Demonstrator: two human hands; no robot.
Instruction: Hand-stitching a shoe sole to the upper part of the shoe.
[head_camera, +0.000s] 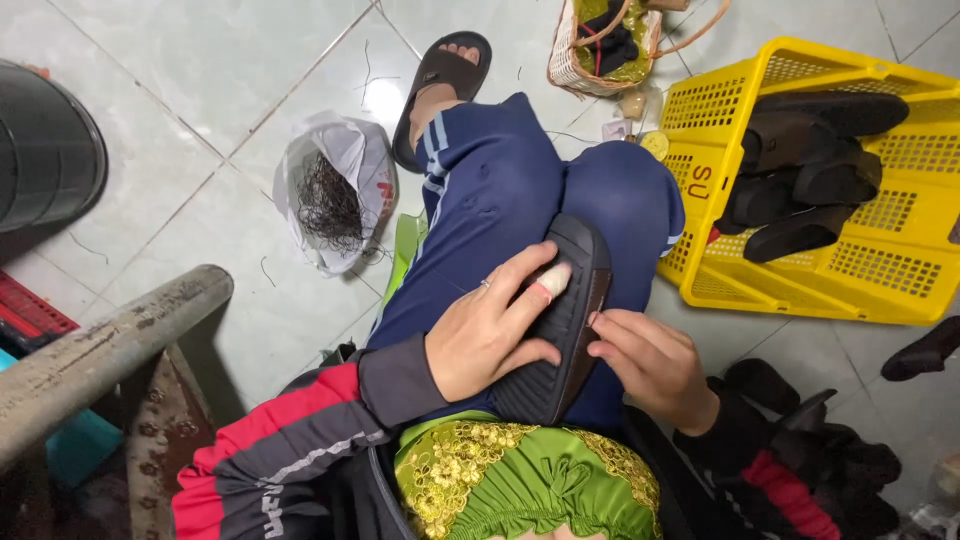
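Note:
A black sandal sole (561, 330) lies tread-up on my lap, across my blue trousers (500, 190). My left hand (492, 325) presses flat on the sole, one finger wrapped in a pale bandage and a ring on another. My right hand (648, 362) pinches the sole's right edge with thumb and fingertips, touching the brown side strip. I sit with one leg crossed over the other; a foot in a black sandal (442, 75) points away from me.
A yellow plastic crate (900, 260) holding several dark sandals stands at the right. A white bag of dark threads (335, 190) sits on the tiled floor at the left. A woven basket (600, 45) is at the top; a metal bar (110, 345) at the lower left.

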